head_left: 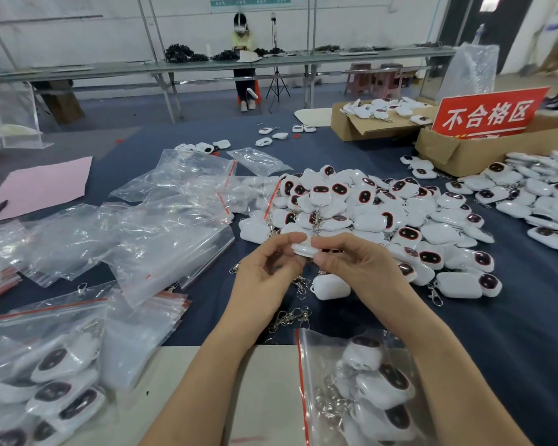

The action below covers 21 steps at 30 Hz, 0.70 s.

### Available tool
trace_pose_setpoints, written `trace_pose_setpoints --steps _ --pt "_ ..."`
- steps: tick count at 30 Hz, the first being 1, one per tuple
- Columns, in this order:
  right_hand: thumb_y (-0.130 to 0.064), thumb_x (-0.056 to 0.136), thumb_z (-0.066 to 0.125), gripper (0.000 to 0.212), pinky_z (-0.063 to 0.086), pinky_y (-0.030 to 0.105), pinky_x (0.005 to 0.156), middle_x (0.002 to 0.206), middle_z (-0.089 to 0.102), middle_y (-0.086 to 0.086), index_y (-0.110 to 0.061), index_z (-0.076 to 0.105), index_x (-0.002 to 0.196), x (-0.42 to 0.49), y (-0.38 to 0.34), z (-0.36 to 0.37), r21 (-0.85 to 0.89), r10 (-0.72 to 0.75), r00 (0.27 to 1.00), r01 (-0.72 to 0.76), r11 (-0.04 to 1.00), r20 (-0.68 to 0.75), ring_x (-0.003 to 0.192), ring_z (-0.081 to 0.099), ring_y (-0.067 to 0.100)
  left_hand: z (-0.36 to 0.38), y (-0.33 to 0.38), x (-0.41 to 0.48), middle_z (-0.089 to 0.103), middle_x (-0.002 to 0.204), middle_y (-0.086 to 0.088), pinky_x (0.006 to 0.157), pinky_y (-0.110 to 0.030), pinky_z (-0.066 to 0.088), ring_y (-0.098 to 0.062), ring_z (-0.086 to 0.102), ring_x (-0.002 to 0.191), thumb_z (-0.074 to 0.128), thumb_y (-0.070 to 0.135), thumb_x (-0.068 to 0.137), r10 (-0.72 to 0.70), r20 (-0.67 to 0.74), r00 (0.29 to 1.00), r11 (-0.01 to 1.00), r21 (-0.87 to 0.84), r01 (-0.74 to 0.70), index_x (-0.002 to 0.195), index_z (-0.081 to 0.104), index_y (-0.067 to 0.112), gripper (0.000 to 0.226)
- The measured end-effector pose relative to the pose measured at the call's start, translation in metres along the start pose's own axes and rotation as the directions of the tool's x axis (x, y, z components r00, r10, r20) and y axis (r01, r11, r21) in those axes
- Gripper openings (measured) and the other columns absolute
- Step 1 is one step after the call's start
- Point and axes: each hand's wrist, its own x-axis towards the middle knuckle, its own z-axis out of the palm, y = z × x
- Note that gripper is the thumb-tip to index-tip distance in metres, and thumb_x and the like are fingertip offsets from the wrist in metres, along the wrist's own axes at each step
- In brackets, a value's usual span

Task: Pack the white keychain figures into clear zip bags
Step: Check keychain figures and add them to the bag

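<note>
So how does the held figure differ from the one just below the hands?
The held figure is pinched by left hand and right hand, edge-on; the loose figure lies untouched on the cloth, broad side up. Both are white, faces hidden.

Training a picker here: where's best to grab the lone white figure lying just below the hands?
Probably pinch the white figure across its rounded body from above: it lies apart from the pile, sides free; its chain trails left among other clasps.

The left hand [264, 278] and right hand [355, 268] pinch together
</note>
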Motion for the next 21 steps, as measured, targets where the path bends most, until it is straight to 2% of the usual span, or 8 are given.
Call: trace_pose_setpoints --steps 3,6,8,10,13,15,17,21 --pt "-0.007 0.084 0.077 0.018 0.051 0.011 0.079 0.104 0.077 -0.007 -0.021 0.078 0.095 0.0014 0.0011 0.0017 0.084 -0.007 0.999 0.010 0.996 -0.040 0.093 0.073 0.006 -0.0007 -0.0018 -0.0005 0.073 0.094 -0.001 0.089 -0.026 0.056 -0.012 0.068 0.091 0.062 0.020 0.099 -0.090 0.034 0.995 0.994 -0.056 0.092 0.125 0.066 0.025 0.027" --pt "0.002 0.079 0.079 0.023 0.053 0.013 0.077 0.113 0.069 -0.004 -0.019 0.076 0.087 0.0012 0.0005 0.0077 0.025 -0.067 0.996 0.069 0.997 -0.064 0.088 0.072 0.004 0.0008 -0.0015 -0.0001 0.075 0.099 -0.001 0.092 -0.026 0.056 -0.011 0.070 0.094 0.066 0.030 0.099 -0.108 0.013 0.994 0.994 0.029 0.107 0.130 0.063 0.027 0.031" --pt "-0.001 0.079 0.080 0.027 0.051 0.013 0.078 0.108 0.066 -0.007 -0.025 0.074 0.087 0.0011 -0.0002 0.0086 -0.064 -0.099 0.993 0.095 0.993 -0.064 0.083 0.068 0.003 0.0012 -0.0014 0.0004 0.075 0.096 0.005 0.087 -0.020 0.054 -0.007 0.070 0.089 0.065 0.025 0.099 -0.080 0.002 0.997 0.994 0.071 0.079 0.128 0.065 0.028 0.029" --pt "-0.012 0.083 0.080 0.029 0.048 0.011 0.077 0.102 0.066 -0.014 -0.038 0.073 0.093 0.0019 -0.0001 0.0057 -0.145 -0.093 0.993 0.081 0.986 -0.079 0.082 0.065 0.001 0.0009 -0.0014 0.0007 0.076 0.097 0.003 0.088 -0.023 0.056 -0.008 0.070 0.087 0.060 0.018 0.101 -0.076 0.005 0.997 0.996 0.048 0.076 0.126 0.067 0.030 0.029" --pt "-0.025 0.088 0.075 0.034 0.048 0.012 0.082 0.109 0.061 -0.021 -0.051 0.067 0.109 0.0016 0.0016 0.0023 -0.218 -0.099 0.990 0.075 0.973 -0.102 0.089 0.064 0.003 0.0012 -0.0012 0.0003 0.074 0.092 0.001 0.091 -0.027 0.057 -0.013 0.068 0.085 0.054 0.009 0.102 -0.094 0.043 0.995 0.996 -0.008 0.094 0.127 0.067 0.027 0.033" --pt "-0.027 0.090 0.073 0.031 0.047 0.010 0.080 0.110 0.061 -0.025 -0.048 0.066 0.111 0.0008 0.0031 0.0026 -0.245 -0.108 0.991 0.085 0.966 -0.083 0.089 0.064 0.000 0.0015 -0.0025 -0.0004 0.074 0.099 -0.002 0.093 -0.029 0.057 -0.014 0.065 0.086 0.051 0.007 0.104 -0.112 0.076 0.991 0.993 -0.040 0.115 0.129 0.066 0.024 0.035" --pt "-0.025 0.089 0.074 0.029 0.046 0.007 0.073 0.101 0.066 -0.028 -0.047 0.067 0.107 0.0006 0.0030 0.0035 -0.234 -0.091 0.994 0.075 0.969 -0.060 0.078 0.066 -0.002 0.0018 -0.0030 -0.0003 0.074 0.109 -0.006 0.093 -0.029 0.056 -0.013 0.063 0.086 0.051 0.011 0.105 -0.102 0.066 0.993 0.994 -0.019 0.104 0.130 0.066 0.024 0.032" --pt "-0.025 0.084 0.079 0.020 0.054 0.015 0.067 0.086 0.074 -0.010 -0.033 0.074 0.102 0.0016 0.0004 0.0053 -0.021 -0.001 0.997 0.000 1.000 -0.078 0.074 0.074 0.014 0.0055 -0.0007 -0.0014 0.076 0.103 0.005 0.082 -0.017 0.053 -0.004 0.069 0.089 0.057 0.024 0.103 0.002 0.068 0.998 0.993 0.119 -0.010 0.126 0.065 0.025 0.025"
